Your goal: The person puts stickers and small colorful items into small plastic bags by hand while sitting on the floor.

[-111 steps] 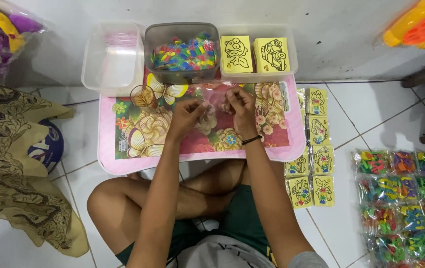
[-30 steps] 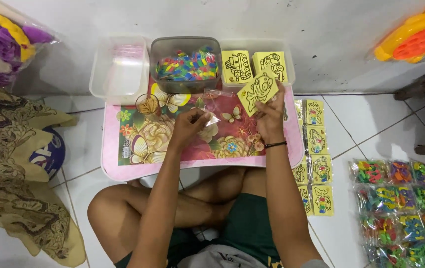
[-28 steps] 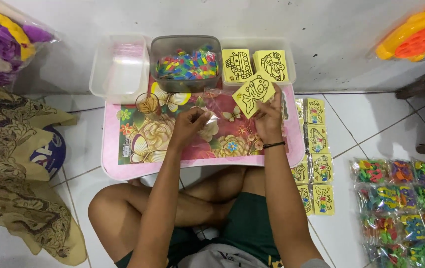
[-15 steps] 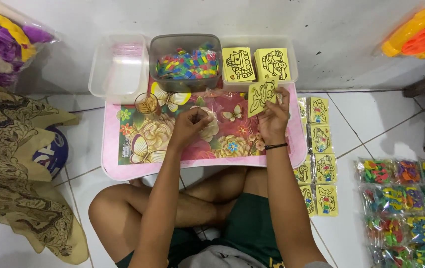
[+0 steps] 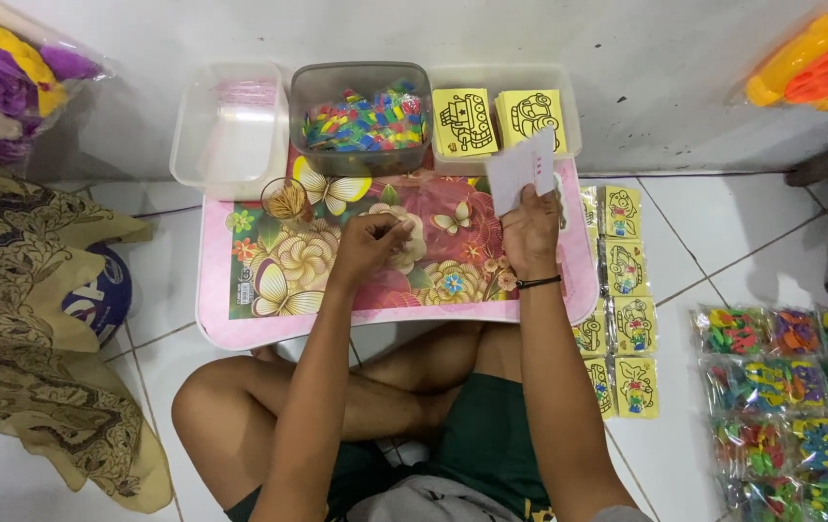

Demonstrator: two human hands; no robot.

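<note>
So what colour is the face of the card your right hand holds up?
White, in the head view: the card in the right hand.

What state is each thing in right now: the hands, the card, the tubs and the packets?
Right hand: raised, holding a card.
Card: lifted, pale back facing the camera.
Left hand: closed, resting on the table.
Middle tub: open, full of coloured pieces.
Left tub: open, nearly empty.
Right tub: open, two yellow stacks.
Packets: laid in rows on the floor.
</note>
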